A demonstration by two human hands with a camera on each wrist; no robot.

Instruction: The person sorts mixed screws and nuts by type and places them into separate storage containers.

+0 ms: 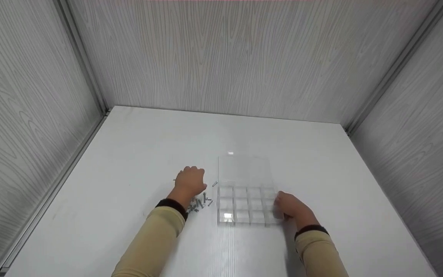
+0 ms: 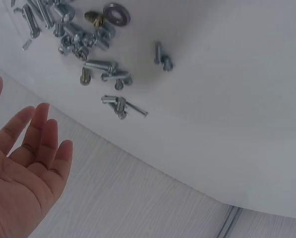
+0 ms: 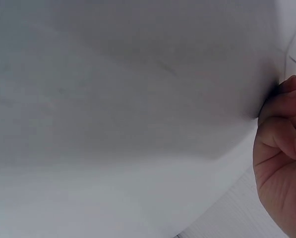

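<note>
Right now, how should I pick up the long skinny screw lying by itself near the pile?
Pinch the long screw across its thin shaft, coming straight down from above. It lies flat on the white table, and its pointed end sticks out clear of the other screws, leaving finger room either side.

A white table [image 1: 129, 154] fills the floor of a booth with grey wood-grain walls. Near its middle lies a clear plastic box [image 1: 244, 204] divided into small square compartments, its lid [image 1: 243, 169] lying open flat on the far side. Just left of the box sits a loose heap of screws [image 1: 200, 203], with a washer [image 2: 116, 13] among them.
</note>
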